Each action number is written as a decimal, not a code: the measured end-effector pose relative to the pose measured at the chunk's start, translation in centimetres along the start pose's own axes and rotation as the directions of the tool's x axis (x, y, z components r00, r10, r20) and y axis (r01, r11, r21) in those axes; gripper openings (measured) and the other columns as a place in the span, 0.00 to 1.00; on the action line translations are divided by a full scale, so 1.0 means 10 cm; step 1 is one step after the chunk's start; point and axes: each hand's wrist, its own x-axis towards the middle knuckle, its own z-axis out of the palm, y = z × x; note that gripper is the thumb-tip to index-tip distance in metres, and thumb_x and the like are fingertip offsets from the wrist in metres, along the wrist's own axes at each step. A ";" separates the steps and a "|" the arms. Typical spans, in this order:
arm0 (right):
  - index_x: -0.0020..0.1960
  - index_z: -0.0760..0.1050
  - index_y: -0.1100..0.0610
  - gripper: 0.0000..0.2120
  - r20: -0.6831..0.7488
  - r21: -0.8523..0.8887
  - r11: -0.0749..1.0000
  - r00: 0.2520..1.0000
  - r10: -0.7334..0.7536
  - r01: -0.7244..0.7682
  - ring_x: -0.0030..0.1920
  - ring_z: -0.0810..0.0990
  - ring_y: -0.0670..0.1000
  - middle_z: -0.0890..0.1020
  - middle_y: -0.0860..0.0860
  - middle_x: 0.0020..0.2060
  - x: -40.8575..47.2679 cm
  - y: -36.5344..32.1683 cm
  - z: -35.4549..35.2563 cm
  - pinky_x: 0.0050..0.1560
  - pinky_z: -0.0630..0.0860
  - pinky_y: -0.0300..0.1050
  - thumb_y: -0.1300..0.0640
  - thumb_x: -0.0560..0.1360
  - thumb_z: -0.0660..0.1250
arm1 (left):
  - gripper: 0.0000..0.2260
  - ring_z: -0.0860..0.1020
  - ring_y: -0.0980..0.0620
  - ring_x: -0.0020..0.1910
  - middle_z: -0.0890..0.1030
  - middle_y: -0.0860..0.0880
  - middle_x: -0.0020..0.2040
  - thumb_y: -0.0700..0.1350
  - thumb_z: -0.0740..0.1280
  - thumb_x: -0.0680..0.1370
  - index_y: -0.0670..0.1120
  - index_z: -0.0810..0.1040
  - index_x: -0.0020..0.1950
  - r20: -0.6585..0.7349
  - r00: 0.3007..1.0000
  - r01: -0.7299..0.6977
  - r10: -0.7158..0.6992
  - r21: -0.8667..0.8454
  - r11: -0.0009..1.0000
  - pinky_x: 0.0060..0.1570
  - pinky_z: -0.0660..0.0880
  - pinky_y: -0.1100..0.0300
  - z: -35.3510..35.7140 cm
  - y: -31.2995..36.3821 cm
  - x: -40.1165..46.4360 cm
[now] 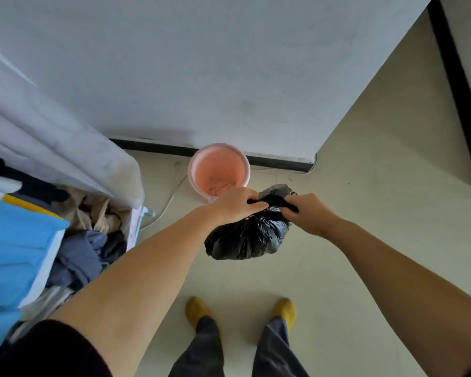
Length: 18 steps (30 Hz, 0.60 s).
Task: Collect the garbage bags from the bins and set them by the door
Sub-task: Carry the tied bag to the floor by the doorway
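Bare forearms, dark clothes, yellow footwear

A black short sleeve (52, 346) covers the left upper arm; dark grey trousers (201, 355) end above mustard-yellow slippers (284, 311), far beneath the hands.

both hands, left hand (235, 204) and right hand (312, 213), grip black garbage bag (246, 236) beside pink bin (218, 170).

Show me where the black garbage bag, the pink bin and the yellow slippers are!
black garbage bag (245, 238): head view, on its bulging body below the hands.
pink bin (218, 170): head view, on its inner wall.
yellow slippers (197, 308): head view, on the toe of the left one.
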 end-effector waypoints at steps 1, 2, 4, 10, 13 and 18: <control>0.31 0.64 0.52 0.15 0.014 -0.011 1.000 1.000 -0.014 0.014 0.30 0.70 0.53 0.72 0.49 0.27 -0.02 -0.10 -0.02 0.31 0.65 0.45 0.56 0.76 0.61 | 0.15 0.71 0.52 0.34 0.73 0.51 0.32 0.53 0.62 0.79 0.51 0.70 0.33 -0.008 1.000 0.009 -0.009 0.001 1.000 0.39 0.66 0.57 -0.06 -0.01 -0.11; 0.32 0.65 0.53 0.14 0.022 -0.027 0.999 0.999 -0.033 0.033 0.30 0.70 0.53 0.72 0.49 0.27 -0.02 -0.21 -0.03 0.32 0.65 0.45 0.56 0.76 0.61 | 0.15 0.71 0.52 0.33 0.73 0.51 0.33 0.53 0.61 0.79 0.51 0.69 0.33 -0.017 1.000 0.019 -0.019 0.004 1.000 0.39 0.66 0.57 -0.13 -0.03 -0.20; 0.34 0.67 0.55 0.12 0.033 -0.055 0.996 0.997 -0.074 0.076 0.31 0.71 0.53 0.72 0.48 0.27 0.01 -0.43 -0.06 0.33 0.67 0.47 0.56 0.76 0.61 | 0.16 0.70 0.54 0.32 0.71 0.52 0.32 0.53 0.61 0.80 0.50 0.68 0.33 -0.043 0.998 0.034 -0.034 0.000 0.999 0.36 0.65 0.60 -0.26 -0.08 -0.38; 0.38 0.70 0.57 0.10 0.164 -0.161 0.949 0.955 -0.247 0.273 0.32 0.71 0.53 0.72 0.49 0.28 0.31 -1.00 -0.10 0.31 0.65 0.44 0.54 0.77 0.60 | 0.17 0.69 0.55 0.31 0.70 0.53 0.30 0.52 0.62 0.79 0.48 0.67 0.32 -0.229 0.961 0.137 -0.157 -0.104 0.985 0.34 0.63 0.61 -0.51 -0.39 -0.86; 0.43 0.73 0.59 0.09 0.292 -0.197 0.888 0.890 -0.351 0.415 0.34 0.72 0.53 0.75 0.51 0.32 0.49 -1.26 -0.09 0.33 0.67 0.42 0.55 0.78 0.59 | 0.16 0.71 0.51 0.35 0.72 0.49 0.33 0.54 0.62 0.78 0.44 0.70 0.36 -0.331 0.898 0.235 -0.288 -0.192 0.953 0.37 0.64 0.59 -0.49 -0.48 -1.11; 0.46 0.73 0.57 0.12 0.498 -0.274 0.701 0.721 -0.482 0.658 0.40 0.78 0.55 0.80 0.55 0.39 0.62 -1.62 -0.01 0.44 0.74 0.50 0.51 0.79 0.57 | 0.18 0.69 0.53 0.34 0.69 0.52 0.31 0.54 0.62 0.78 0.49 0.65 0.31 -0.479 0.721 0.354 -0.500 -0.364 0.861 0.36 0.63 0.60 -0.26 -0.40 -1.58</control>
